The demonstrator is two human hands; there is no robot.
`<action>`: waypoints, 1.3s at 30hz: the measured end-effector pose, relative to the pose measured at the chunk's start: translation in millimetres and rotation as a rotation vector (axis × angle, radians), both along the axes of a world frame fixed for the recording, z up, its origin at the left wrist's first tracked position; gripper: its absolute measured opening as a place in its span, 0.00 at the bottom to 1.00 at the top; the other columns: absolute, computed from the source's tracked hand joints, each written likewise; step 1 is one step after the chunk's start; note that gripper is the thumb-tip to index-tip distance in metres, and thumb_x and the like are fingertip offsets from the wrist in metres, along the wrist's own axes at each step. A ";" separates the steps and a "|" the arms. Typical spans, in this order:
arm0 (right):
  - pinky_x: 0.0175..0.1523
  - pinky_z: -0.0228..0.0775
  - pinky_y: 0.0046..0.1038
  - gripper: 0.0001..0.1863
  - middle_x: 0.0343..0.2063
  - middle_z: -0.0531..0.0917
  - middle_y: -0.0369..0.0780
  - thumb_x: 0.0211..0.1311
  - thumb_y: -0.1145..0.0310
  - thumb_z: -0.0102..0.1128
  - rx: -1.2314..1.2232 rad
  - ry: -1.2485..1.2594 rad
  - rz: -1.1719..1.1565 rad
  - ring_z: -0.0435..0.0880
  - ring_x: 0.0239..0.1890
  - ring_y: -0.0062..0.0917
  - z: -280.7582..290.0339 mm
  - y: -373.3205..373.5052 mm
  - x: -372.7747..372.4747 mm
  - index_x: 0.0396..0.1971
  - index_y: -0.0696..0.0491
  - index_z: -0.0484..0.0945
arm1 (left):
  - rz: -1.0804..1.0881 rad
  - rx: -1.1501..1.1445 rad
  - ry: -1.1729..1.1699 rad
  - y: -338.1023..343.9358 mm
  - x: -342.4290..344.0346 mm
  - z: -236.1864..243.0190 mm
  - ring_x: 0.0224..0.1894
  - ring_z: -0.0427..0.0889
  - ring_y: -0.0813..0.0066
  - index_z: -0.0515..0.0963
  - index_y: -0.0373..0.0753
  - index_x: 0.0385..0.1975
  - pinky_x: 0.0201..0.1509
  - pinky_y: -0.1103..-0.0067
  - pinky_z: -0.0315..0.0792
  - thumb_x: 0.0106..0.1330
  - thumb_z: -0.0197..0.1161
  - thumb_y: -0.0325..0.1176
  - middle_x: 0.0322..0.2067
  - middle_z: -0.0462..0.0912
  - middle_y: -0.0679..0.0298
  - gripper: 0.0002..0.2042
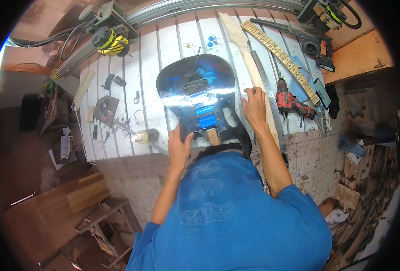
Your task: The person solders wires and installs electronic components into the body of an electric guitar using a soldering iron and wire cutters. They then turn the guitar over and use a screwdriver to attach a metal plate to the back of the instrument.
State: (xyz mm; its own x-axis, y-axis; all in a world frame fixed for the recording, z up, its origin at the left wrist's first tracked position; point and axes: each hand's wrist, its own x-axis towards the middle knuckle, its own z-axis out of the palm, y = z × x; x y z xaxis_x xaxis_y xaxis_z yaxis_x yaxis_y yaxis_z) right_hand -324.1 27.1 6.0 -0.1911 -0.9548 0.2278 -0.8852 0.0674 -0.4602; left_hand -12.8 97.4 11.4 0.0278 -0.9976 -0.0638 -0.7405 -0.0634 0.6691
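Pinching guitar body point(195, 97) by its near-L edge, L hand point(180, 145) sat at table point(149, 52) front. R hand point(256, 107), fingers bent, couldn't tell if pinching, was btwn body & pale neck point(253, 67); bare strip lay L.

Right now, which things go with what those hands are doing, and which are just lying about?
In use, it seems:
dark electric guitar body, at the left hand
its blue pickups
maybe the pale wooden neck, by the right hand

Lying about:
red cordless drill
smartphone
bottle
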 end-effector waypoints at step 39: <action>0.33 0.77 0.30 0.34 0.33 0.83 0.47 0.66 0.54 0.69 0.630 -1.030 -0.058 0.82 0.28 0.29 -7.6 -2.2 30.2 0.59 0.62 0.66 | 0.365 0.477 0.133 -24.6 -11.0 2.3 0.59 0.80 0.41 0.76 0.25 0.57 0.64 0.60 0.71 0.69 0.56 0.67 0.54 0.81 0.35 0.42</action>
State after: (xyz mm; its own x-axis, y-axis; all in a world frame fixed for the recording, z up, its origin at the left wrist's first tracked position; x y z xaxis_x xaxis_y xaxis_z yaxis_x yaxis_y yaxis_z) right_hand -293.8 24.9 -1.6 -0.0557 -0.8276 -0.5586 -0.1111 0.5611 -0.8202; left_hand -23.8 72.8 13.7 0.3232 -0.7859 -0.5272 -0.5267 -0.6122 0.5897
